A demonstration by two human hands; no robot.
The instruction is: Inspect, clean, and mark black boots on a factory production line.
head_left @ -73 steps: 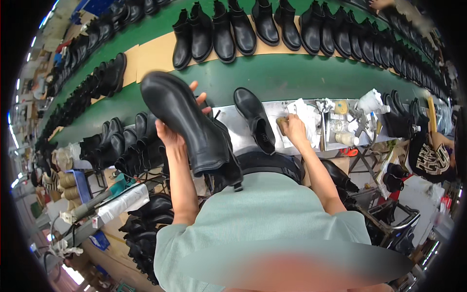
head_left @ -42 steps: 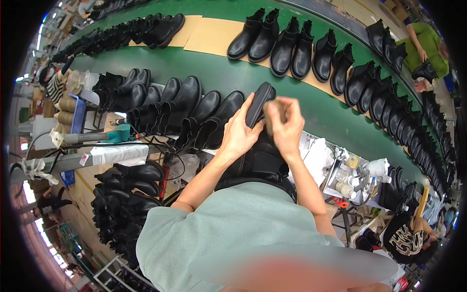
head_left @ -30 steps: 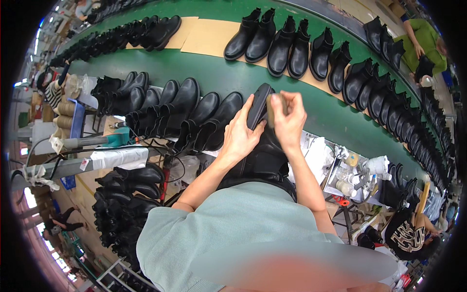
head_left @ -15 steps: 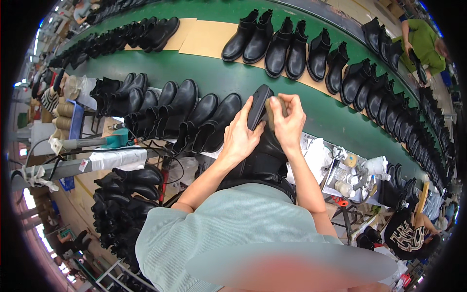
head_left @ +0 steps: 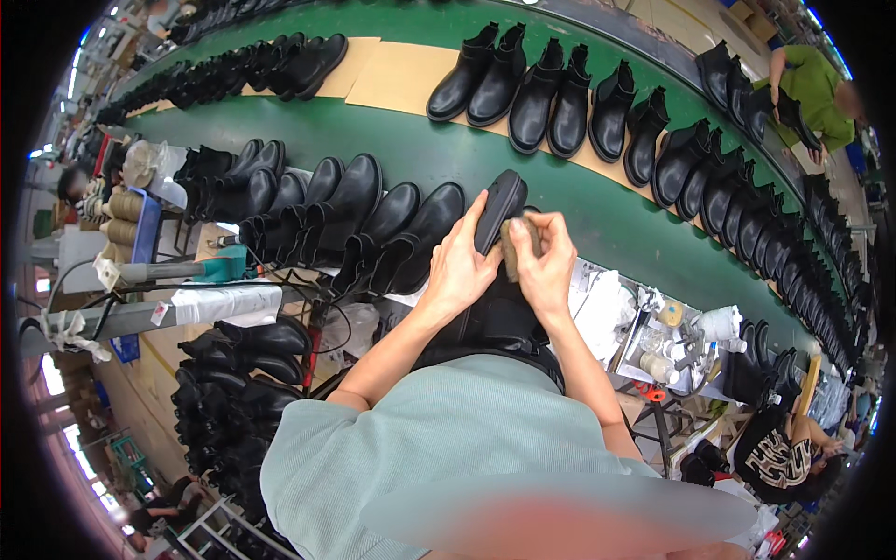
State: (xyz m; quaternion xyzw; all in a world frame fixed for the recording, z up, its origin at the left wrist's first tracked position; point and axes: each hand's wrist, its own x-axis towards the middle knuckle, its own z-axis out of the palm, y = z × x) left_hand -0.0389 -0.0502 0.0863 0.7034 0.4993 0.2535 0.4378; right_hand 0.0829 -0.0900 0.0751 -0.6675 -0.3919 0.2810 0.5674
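Note:
My left hand (head_left: pixel 464 257) is wrapped round a black boot (head_left: pixel 502 207), holding it tilted so that the sole edge shows. In my right hand (head_left: pixel 547 264) a tan-brown block or pad (head_left: pixel 511 247), whose exact kind I cannot make out, is pinched between thumb and fingers. That pad is against or very near the side of the boot, just right of my left fingers. The boot's lower part hangs toward my lap and is partly hidden by my hands. Several black boots (head_left: pixel 429 229) lean in a row just left of my left hand.
A green conveyor table (head_left: pixel 411 145) runs across ahead, carrying black ankle boots (head_left: pixel 533 101) on tan cardboard (head_left: pixel 403 75). Bottles (head_left: pixel 660 366) sit on a tray at right. Stacked boots (head_left: pixel 245 373) stand at left. A person in green (head_left: pixel 814 93) handles a boot at far right.
My right hand has moved slightly down and left with the brown pad, which shows more now. The boot in my left hand has tilted a little. The far person's boot has shifted.

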